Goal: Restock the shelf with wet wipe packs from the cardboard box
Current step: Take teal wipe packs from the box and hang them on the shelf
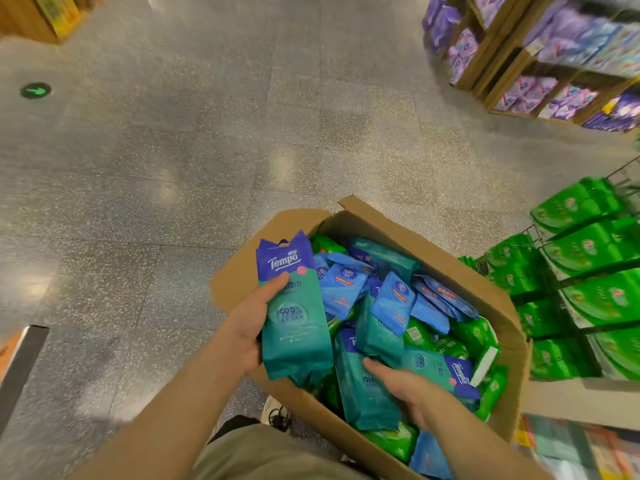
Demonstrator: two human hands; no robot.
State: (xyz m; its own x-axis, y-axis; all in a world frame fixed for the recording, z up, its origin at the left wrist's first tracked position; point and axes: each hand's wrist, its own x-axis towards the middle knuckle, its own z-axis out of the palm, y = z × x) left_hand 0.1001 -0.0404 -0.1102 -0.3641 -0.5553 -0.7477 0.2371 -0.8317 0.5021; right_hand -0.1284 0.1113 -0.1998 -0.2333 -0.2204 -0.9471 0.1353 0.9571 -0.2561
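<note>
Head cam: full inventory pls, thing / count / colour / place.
Cardboard box: one, brown, open, on the floor at lower right.
Held teal pack: one, teal with blue top, raised at the box's left edge.
Teal packs in box: several, teal, left and middle.
Blue packs: several, blue, on top of the pile.
Green packs in box: several, green, right side and bottom.
Green packs on rack: many, green, right edge.
Purple packs on shelves: many, purple, top right.
Floor: grey speckled.
Left hand: grips the held teal pack.
Right hand: in the box, on the teal packs.
</note>
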